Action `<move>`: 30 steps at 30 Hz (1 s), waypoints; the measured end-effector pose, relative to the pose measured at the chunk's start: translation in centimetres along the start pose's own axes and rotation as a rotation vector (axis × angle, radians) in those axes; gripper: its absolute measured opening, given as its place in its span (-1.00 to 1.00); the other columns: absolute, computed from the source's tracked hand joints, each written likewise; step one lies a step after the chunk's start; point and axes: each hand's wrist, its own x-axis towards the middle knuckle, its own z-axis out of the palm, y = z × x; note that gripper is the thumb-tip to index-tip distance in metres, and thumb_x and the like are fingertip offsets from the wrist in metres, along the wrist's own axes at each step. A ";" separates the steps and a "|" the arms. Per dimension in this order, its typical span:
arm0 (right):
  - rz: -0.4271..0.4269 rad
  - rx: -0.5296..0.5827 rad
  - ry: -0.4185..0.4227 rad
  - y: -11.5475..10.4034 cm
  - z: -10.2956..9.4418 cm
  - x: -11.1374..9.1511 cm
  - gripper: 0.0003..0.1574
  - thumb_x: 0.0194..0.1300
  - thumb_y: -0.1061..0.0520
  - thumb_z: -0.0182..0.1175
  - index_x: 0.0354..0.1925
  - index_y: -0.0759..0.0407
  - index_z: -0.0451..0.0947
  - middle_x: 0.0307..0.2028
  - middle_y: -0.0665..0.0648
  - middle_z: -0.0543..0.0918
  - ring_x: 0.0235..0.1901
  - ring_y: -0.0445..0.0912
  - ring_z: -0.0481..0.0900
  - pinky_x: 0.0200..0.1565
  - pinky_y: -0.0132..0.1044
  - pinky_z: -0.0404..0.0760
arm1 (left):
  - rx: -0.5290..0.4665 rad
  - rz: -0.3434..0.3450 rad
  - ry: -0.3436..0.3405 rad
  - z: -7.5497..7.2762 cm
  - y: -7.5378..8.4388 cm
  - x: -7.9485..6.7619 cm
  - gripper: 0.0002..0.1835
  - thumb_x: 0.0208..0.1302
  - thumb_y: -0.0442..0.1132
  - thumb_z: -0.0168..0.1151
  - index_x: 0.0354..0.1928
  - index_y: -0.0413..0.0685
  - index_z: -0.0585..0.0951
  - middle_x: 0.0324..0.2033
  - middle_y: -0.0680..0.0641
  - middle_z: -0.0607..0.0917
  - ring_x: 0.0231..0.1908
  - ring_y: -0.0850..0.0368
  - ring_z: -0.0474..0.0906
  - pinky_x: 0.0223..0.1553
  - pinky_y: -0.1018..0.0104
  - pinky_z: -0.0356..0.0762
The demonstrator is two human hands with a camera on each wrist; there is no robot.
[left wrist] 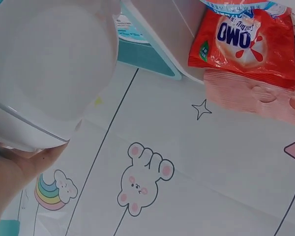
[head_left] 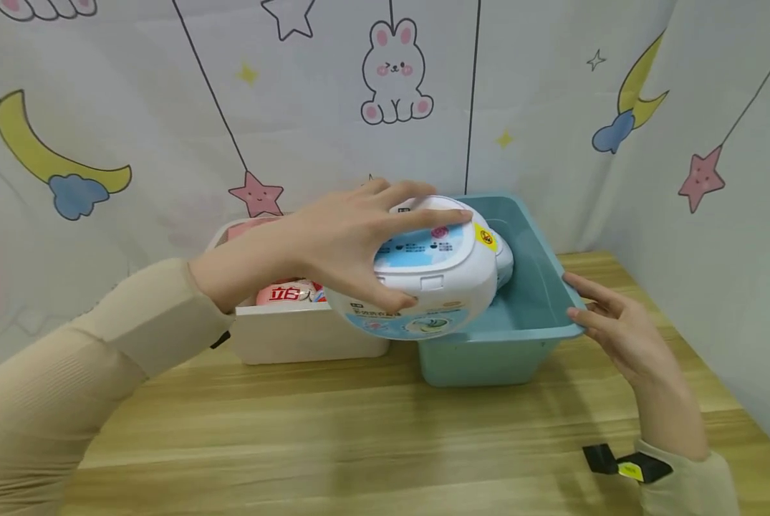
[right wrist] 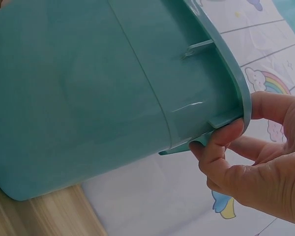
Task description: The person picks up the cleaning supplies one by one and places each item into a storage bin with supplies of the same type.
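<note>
My left hand (head_left: 349,240) grips a white lidded tub (head_left: 455,294) from above, fingers over the blue-labelled lid and thumb along the near side. It is held tilted over the gap between a white bin (head_left: 314,340) and a teal bin (head_left: 488,364). The left wrist view shows the underside of the tub (left wrist: 64,64) with part of the hand (left wrist: 12,177) below it. With thumb and fingers, my right hand (head_left: 623,333) pinches the right rim of the teal bin; the right wrist view shows this hand (right wrist: 260,172) at the bin's corner.
Inside the teal bin lies another white and pale-blue container (head_left: 505,261), partly hidden by the tub. The white bin holds a red packet (left wrist: 246,46) and a pink packet (left wrist: 255,96). Both bins stand on a wooden table (head_left: 281,430) before a patterned curtain (head_left: 333,122).
</note>
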 end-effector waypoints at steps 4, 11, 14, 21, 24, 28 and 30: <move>0.017 0.000 0.013 0.1 0.0 -0.1 -0.32 0.34 0.43 0.03 0.38 0.16 0.26 0.02 -0.01 0.51 -0.15 -0.25 0.58 -0.07 -0.48 0.62 | -0.002 0.019 -0.001 0.7 0.3 1.3 -0.05 -0.07 0.39 0.19 0.41 0.72 0.00 0.44 0.13 0.13 0.15 0.08 0.30 -0.03 0.14 0.46; 0.018 -0.013 0.019 -0.1 0.2 0.0 -0.32 0.34 0.41 0.04 0.40 0.18 0.23 0.07 -0.01 0.45 -0.14 -0.25 0.55 -0.07 -0.49 0.61 | -0.007 -0.003 0.051 1.6 0.6 2.9 -0.06 -0.06 0.38 0.19 0.42 0.68 0.02 0.42 0.11 0.17 0.13 0.08 0.31 -0.09 0.17 0.50; 0.016 -0.009 0.018 -0.3 0.1 -0.1 -0.32 0.34 0.41 0.04 0.39 0.18 0.24 0.03 0.01 0.47 -0.16 -0.25 0.55 -0.07 -0.49 0.62 | -0.011 -0.010 0.057 1.8 0.6 3.6 -0.06 -0.06 0.38 0.19 0.42 0.68 0.02 0.42 0.10 0.16 0.11 0.08 0.32 -0.12 0.20 0.50; 0.021 -0.032 0.015 -0.4 0.1 0.0 -0.30 0.35 0.40 0.04 0.42 0.23 0.17 0.13 -0.03 0.43 -0.07 -0.27 0.54 -0.06 -0.50 0.60 | -0.010 -0.017 0.026 2.3 0.6 5.3 -0.06 -0.04 0.36 0.18 0.43 0.64 0.02 0.44 0.07 0.12 0.14 0.03 0.31 -0.12 0.21 0.52; 0.023 -0.034 0.017 -0.4 0.1 0.0 -0.30 0.35 0.39 0.04 0.42 0.22 0.18 0.13 -0.04 0.42 -0.06 -0.28 0.54 -0.06 -0.51 0.60 | -0.009 -0.016 0.018 2.6 0.5 6.0 -0.06 -0.04 0.35 0.17 0.43 0.63 0.03 0.44 0.06 0.13 0.14 0.02 0.31 -0.14 0.21 0.53; 0.025 -0.046 0.021 -0.4 0.1 -0.1 -0.29 0.35 0.39 0.04 0.42 0.25 0.15 0.15 -0.06 0.41 -0.04 -0.29 0.53 -0.05 -0.52 0.60 | 0.000 -0.019 0.014 3.0 0.4 6.7 -0.07 -0.04 0.35 0.16 0.43 0.64 0.02 0.43 0.06 0.14 0.11 0.03 0.32 -0.17 0.22 0.53; 0.025 -0.054 0.026 -0.5 0.1 -0.1 -0.28 0.35 0.39 0.05 0.42 0.27 0.14 0.15 -0.07 0.41 -0.03 -0.29 0.52 -0.04 -0.53 0.59 | 0.004 -0.023 0.011 3.1 0.4 7.1 -0.08 -0.04 0.36 0.15 0.43 0.65 0.02 0.43 0.07 0.14 0.11 0.04 0.32 -0.17 0.22 0.53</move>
